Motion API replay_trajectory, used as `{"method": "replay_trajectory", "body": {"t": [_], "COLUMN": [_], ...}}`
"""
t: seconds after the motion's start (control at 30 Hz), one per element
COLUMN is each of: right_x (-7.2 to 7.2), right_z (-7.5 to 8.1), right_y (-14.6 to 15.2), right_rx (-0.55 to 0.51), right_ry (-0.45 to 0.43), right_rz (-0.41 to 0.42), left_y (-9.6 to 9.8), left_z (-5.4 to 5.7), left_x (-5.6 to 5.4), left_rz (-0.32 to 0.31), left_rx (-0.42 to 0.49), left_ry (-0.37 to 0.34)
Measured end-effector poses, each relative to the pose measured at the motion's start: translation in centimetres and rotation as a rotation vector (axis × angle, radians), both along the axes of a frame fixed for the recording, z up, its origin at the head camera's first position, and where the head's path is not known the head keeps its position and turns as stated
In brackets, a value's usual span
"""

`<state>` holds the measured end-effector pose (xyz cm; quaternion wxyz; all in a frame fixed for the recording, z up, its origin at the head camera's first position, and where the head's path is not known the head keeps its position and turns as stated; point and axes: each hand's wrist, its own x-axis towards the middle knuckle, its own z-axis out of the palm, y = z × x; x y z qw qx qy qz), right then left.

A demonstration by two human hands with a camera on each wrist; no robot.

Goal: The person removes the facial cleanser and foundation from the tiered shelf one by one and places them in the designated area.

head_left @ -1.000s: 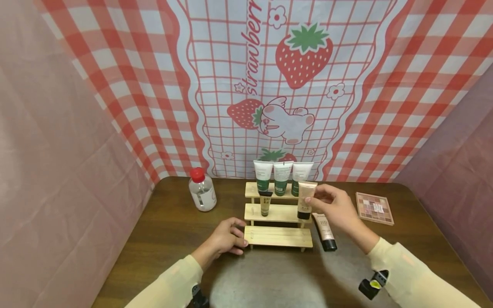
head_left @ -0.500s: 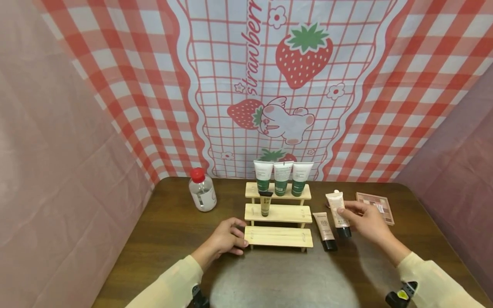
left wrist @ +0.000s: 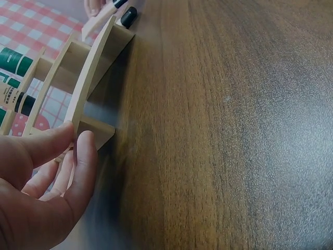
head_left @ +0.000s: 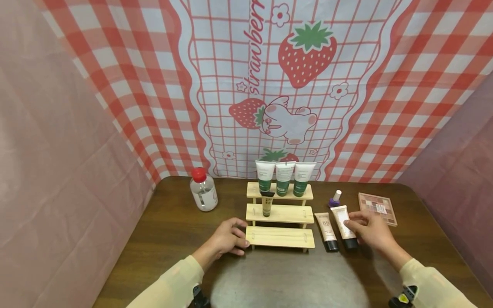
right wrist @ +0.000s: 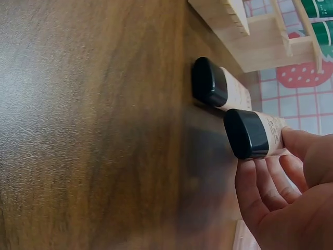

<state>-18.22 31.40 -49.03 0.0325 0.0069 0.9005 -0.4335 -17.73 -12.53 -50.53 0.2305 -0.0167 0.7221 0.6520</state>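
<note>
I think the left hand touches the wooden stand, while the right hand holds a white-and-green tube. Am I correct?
Not fully. The right hand holds a black-capped beige tube, as the right wrist view shows. The left hand does touch the wooden stand.

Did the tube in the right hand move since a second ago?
Yes. Against the wooden rack in the head view, the held tube went from the middle shelf rightward and downward, to beside the other tube.
</note>
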Motion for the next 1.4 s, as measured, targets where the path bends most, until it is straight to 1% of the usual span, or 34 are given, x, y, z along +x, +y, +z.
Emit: {"method": "replay_trajectory", "body": {"t": [0.23,0.47,0.8,1.13,1.4], "right_x": [0.0,-0.1,-0.3,-0.4,-0.5], "right_z": [-0.9,-1.2,-1.8,-1.7,-2.1], "right_y": [0.1,0.3,0.4,0.0,0.0], "right_rx": [-0.023,-0.017,-0.041,-0.017,-0.001], "right_ry": [-0.043,-0.085,-0.096,-0.101,-0.108], "right_rz": [-0.012,-0.014,-0.028,-0.026,-0.039], "left_y": [0.0,-0.1,-0.1,0.0,0.2], "left_z": [-0.1,-0.1,-0.2,-0.2,-0.1], "left_x": [0.0,-0.1,-0.2,-0.2,-0.1], "left_rz": [0.0,0.0,0.0,0.004,0.006], "left_rx": [0.008,0.002,0.002,0.002,0.003], "left_ry": [0.001,-0.006,-0.007,-0.009,-0.005]}}
